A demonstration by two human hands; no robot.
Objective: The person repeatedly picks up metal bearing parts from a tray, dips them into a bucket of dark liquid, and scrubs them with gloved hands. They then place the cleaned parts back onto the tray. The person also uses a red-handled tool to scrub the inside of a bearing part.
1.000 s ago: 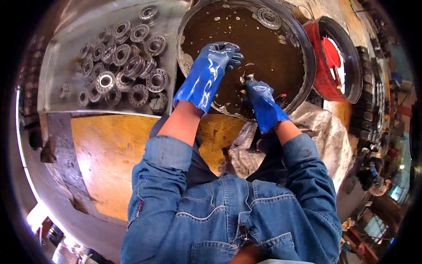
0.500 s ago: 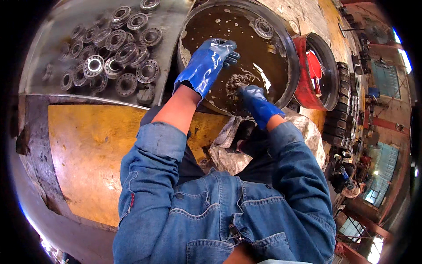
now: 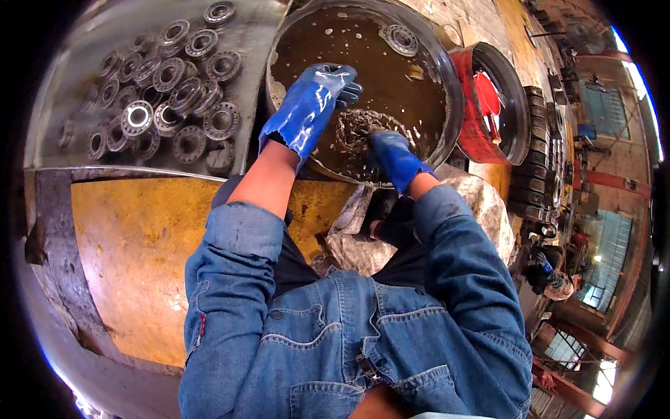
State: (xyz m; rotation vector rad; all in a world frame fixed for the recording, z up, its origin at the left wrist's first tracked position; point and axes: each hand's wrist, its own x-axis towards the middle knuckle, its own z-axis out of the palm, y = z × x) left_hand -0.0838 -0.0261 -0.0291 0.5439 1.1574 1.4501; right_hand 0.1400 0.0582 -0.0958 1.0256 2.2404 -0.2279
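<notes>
Both my hands wear blue rubber gloves and are over a round dark tub [image 3: 454, 105] of murky brown liquid. My left hand [image 3: 331, 85] hovers above the liquid at the tub's left side, fingers loosely bent and slightly apart, with nothing visible in it. Lower and to its right, my right hand [image 3: 392, 155] reaches down into the liquid near the tub's near rim. Its fingertips are hidden in churned, foamy water, and whatever they may hold cannot be made out. One ring-shaped roller bearing [image 3: 400, 40] lies at the tub's far right edge.
A metal-topped table [image 3: 59, 150] on the left carries several greasy bearings [image 3: 168, 75]. Right of the tub stands a red drum section [image 3: 474, 115] with a red handled tool [image 3: 486, 94] inside. Behind it are stacked dark rings [image 3: 536, 150]. A yellow board [image 3: 129, 258] lies at left.
My right hand has shifted a little within the liquid, and the foamy ripples around its fingers have spread. My left hand keeps its pose. The whole view has shifted slightly.
</notes>
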